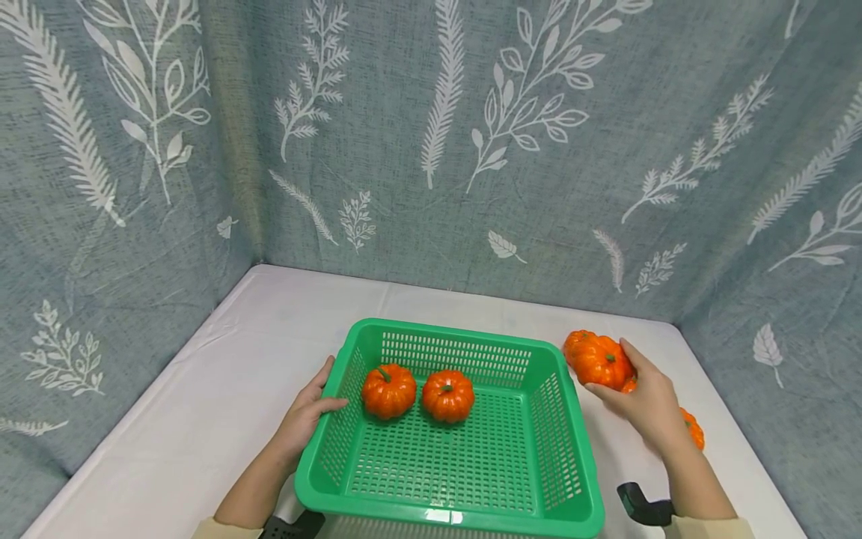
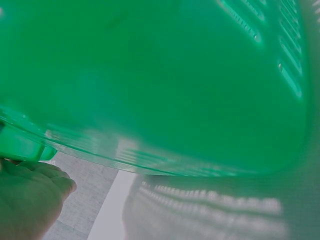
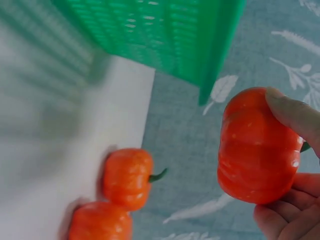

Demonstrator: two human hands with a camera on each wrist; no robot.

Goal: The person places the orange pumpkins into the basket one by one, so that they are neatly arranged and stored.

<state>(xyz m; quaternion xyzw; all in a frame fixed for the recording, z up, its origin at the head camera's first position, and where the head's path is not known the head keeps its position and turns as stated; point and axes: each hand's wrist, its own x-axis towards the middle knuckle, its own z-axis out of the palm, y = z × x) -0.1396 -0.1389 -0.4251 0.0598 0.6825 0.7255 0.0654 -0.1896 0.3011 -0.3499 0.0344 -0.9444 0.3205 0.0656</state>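
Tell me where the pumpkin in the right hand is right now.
In the head view, the pumpkin is just right of the green basket, held in the right hand and partly hiding other pumpkins.

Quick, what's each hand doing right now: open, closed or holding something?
Left hand: holding the green basket at its rim.
Right hand: holding an orange pumpkin.

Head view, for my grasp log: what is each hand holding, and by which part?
The right hand holds an orange pumpkin by its opposite sides; the left hand grips the green basket by its left rim.
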